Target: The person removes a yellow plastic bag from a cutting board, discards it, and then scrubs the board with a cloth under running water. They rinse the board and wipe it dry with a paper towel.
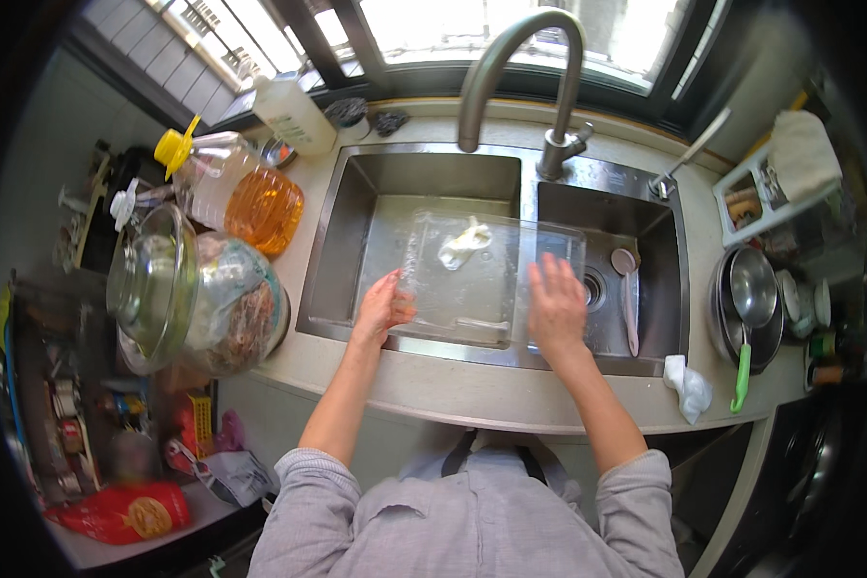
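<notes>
A clear rectangular plastic tray or lid [433,289] lies over the large steel sink basin and reaches across the divider. My left hand [386,307] grips its left edge, fingers curled around it. My right hand [557,302], slightly blurred, is palm down at the tray's right part, fingers extended; whether it touches the plastic cannot be told. A crumpled white cloth or wipe [466,244] shows within the tray's outline; whether it lies on or below the plastic is unclear. The smaller basin holds a pale pink long-handled spoon or brush [629,303].
The faucet [567,87] arches behind the sink. At left stand an oil jug [264,209] and a large glass jar [238,303]. To the right are nested pans [722,311], a green-handled ladle [744,368] and a crumpled white wipe [688,390] near the counter edge.
</notes>
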`<action>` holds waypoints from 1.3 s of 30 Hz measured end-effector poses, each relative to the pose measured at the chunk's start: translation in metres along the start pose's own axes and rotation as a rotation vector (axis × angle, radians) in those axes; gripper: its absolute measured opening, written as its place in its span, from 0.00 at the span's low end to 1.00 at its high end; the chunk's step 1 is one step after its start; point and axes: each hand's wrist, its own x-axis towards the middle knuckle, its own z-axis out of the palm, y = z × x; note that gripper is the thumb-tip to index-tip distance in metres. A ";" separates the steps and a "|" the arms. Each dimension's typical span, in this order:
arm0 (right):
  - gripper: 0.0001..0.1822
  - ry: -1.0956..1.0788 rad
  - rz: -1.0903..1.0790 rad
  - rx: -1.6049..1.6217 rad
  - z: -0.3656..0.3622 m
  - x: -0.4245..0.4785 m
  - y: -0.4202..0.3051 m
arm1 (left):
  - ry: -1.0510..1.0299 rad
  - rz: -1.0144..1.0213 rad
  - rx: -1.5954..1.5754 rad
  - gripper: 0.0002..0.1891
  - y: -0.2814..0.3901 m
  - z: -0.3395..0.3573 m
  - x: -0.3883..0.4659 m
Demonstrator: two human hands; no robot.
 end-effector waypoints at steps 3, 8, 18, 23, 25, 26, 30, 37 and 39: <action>0.23 0.017 -0.176 0.179 0.037 0.051 -0.034 | -0.027 0.070 -0.004 0.22 -0.009 0.008 0.006; 0.13 0.034 -0.270 0.244 0.115 0.084 -0.076 | -0.010 0.166 -0.087 0.20 -0.016 0.019 0.019; 0.05 -0.266 -0.434 0.608 0.093 0.073 -0.132 | 0.056 0.255 -0.191 0.18 -0.020 0.009 0.035; 0.07 -0.206 -0.185 0.396 0.108 0.091 -0.131 | 0.007 0.100 -0.162 0.18 -0.015 0.007 0.032; 0.07 -0.303 -0.268 0.465 0.103 0.074 -0.147 | 0.039 0.246 -0.166 0.17 -0.022 0.004 0.038; 0.08 -0.352 -0.310 0.497 0.100 0.069 -0.152 | 0.042 0.251 -0.180 0.17 -0.026 0.003 0.041; 0.08 -0.305 -0.248 0.407 0.100 0.085 -0.140 | 0.019 0.254 -0.182 0.17 -0.028 0.004 0.042; 0.03 -0.211 -0.201 0.355 0.105 0.087 -0.163 | 0.024 0.102 -0.376 0.18 -0.028 -0.002 0.046; 0.02 -0.302 -0.244 0.501 0.094 0.076 -0.164 | 0.051 0.033 -0.436 0.18 -0.018 -0.006 0.040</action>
